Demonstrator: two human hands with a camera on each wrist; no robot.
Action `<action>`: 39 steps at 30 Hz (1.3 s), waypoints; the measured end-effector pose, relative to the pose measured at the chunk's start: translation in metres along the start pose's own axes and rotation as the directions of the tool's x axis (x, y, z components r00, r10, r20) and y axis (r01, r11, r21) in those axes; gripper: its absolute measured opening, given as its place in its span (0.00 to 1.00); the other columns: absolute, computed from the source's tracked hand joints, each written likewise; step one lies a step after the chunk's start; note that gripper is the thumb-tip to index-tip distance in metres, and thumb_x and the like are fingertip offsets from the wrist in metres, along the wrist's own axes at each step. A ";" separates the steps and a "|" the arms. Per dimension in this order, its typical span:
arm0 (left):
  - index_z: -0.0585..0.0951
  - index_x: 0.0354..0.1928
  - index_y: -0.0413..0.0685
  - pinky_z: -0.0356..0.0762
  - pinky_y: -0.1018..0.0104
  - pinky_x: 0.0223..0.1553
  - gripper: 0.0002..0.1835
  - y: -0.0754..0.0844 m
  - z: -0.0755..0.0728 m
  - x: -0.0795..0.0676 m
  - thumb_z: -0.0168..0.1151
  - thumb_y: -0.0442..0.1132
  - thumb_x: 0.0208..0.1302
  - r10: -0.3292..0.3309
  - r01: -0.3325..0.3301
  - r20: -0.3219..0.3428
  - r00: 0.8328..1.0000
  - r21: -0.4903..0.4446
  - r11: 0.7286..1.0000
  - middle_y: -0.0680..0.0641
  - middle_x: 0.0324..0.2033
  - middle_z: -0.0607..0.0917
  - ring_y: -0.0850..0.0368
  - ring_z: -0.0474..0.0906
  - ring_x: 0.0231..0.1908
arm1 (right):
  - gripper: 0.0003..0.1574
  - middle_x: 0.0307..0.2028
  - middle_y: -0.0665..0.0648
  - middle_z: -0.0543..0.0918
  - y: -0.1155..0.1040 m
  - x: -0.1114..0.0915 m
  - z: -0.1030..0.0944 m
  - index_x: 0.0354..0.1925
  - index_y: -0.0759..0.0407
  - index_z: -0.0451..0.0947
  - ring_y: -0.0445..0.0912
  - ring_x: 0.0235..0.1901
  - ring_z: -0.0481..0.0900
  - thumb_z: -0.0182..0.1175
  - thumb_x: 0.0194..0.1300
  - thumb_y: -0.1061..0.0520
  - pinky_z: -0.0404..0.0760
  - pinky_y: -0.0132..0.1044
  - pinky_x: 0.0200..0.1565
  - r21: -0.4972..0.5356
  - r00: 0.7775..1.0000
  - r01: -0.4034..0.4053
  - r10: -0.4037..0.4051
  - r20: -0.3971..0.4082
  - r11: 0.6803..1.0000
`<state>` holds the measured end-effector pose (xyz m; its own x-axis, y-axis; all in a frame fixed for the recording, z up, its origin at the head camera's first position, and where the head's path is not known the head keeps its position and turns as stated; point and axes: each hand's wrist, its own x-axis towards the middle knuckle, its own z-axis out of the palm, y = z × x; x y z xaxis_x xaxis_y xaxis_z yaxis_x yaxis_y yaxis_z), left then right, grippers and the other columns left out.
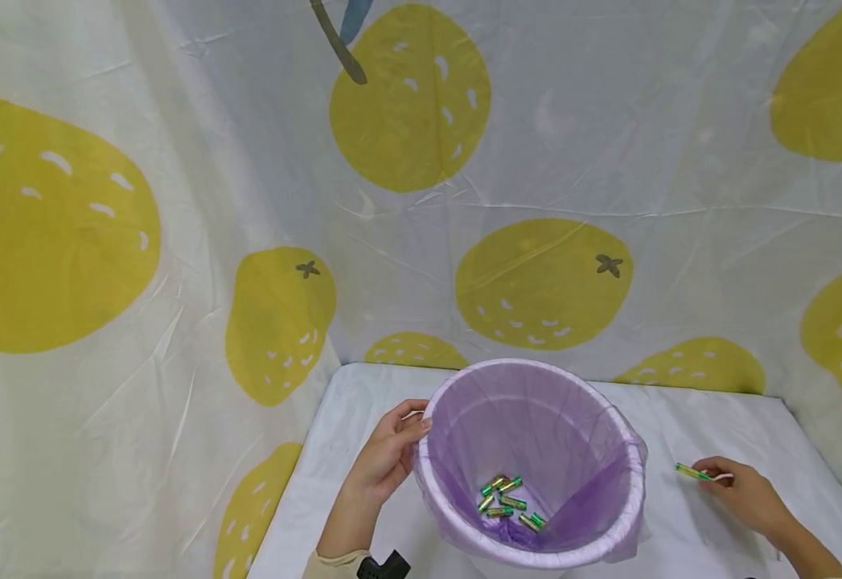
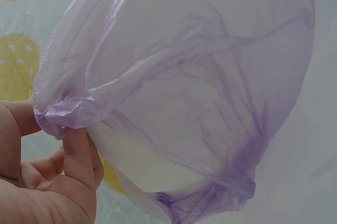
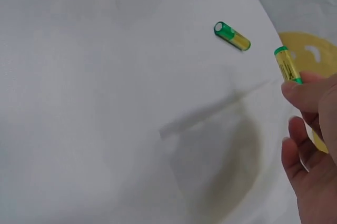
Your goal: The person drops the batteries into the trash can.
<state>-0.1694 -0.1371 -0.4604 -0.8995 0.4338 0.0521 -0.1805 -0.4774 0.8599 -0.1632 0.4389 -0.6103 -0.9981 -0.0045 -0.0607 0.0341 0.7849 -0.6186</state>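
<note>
A round bin [image 1: 619,535] lined with a thin purple plastic bag [image 1: 536,418] stands at the middle front of the head view. Several green-and-gold batteries [image 1: 513,502] lie loose at its bottom. My left hand [image 1: 384,454] grips the bin's left rim, thumb over the bag's folded edge; the left wrist view shows the bag bunched at the fingers [image 2: 79,155]. To the right of the bin, my right hand [image 1: 742,492] pinches one battery [image 3: 287,65] between thumb and fingertips. Another battery [image 3: 232,37] lies on the white surface beside it in the right wrist view.
A white-covered table [image 1: 363,386] spreads under the bin and both hands. Behind and to the left hangs a pale curtain [image 1: 392,241] printed with yellow fruit. A dark band [image 1: 383,565] sits on the left wrist.
</note>
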 end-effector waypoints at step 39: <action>0.73 0.58 0.39 0.85 0.68 0.38 0.14 -0.001 -0.001 0.001 0.55 0.25 0.74 -0.021 0.021 -0.020 1.000 0.020 1.000 0.45 0.45 0.82 0.57 0.84 0.38 | 0.11 0.31 0.43 0.83 -0.062 -0.009 -0.066 0.44 0.62 0.83 0.34 0.31 0.79 0.72 0.62 0.66 0.78 0.31 0.29 0.008 0.956 0.269 -0.266 -0.120 0.963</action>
<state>-0.1706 -0.1373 -0.4620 -0.9032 0.4286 0.0240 -0.1917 -0.4527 0.8708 -0.1600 0.4318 -0.5197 -0.9697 -0.1390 0.2009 -0.2356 0.7498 -0.6183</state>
